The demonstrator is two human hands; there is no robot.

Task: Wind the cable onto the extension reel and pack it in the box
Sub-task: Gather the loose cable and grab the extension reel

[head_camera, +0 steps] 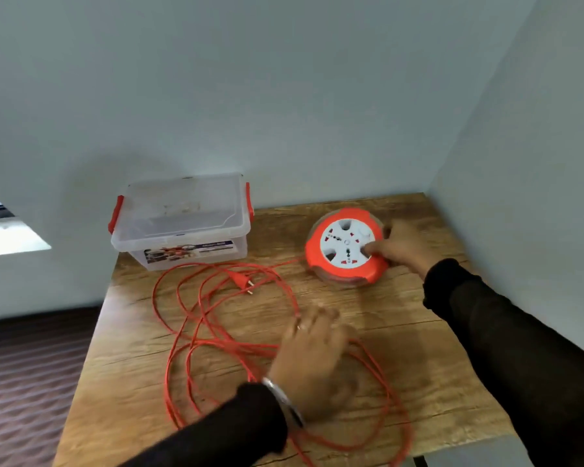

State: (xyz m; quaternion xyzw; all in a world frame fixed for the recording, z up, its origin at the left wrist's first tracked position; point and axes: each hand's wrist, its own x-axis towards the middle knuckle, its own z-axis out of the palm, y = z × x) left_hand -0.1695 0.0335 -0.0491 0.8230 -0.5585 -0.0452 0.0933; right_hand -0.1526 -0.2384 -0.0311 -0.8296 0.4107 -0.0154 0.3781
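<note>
Hands: right hand (pixel 402 247) touching one reel (pixel 346 246); left hand (pixel 312 362) relaxed over one loose cable (pixel 196 332).
One closed box (pixel 182 220) on counter (pixel 402 332).

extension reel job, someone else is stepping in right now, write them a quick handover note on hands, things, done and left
Right hand: on the extension reel, fingers on its white face; whether it grips is unclear.
Left hand: over the loose cable near the table's middle, blurred, grip unclear.
Reel lies flat at the table's back right. Cable sprawls in loops across the table, plug lying free in front of the box.
Box sits at the back left, lid on, red latches.
Done: nothing visible yet.
Left: wind the cable in, open the box, pack the reel.
</note>
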